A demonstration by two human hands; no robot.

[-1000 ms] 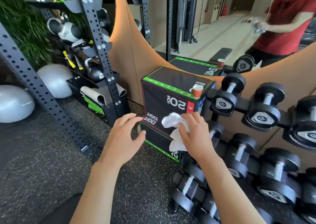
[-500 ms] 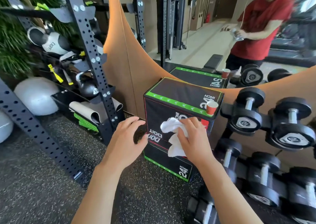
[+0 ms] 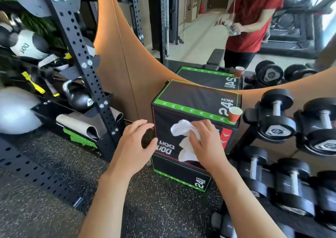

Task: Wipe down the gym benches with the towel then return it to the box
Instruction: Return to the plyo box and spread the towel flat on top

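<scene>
Gripping white towel [image 3: 183, 137], your right hand [image 3: 207, 143] bunches it in curled fingers in front of box [image 3: 190, 99] face, at red-lined band above logo; whether cloth touches box, cannot tell. Your left hand [image 3: 134, 143] hovers just left of box edge, fingers relaxed, holding nothing. Red cup [image 3: 235, 114] stands on box's top right corner. Dumbbells [image 3: 276, 121] racked right of box. Kettlebell [image 3: 78, 97] on rack left. Mirror behind reflects you.

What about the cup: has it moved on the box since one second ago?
No. The cup still stands at the right front corner of the box top, beside the 24 mark; only the camera shifted.
</scene>
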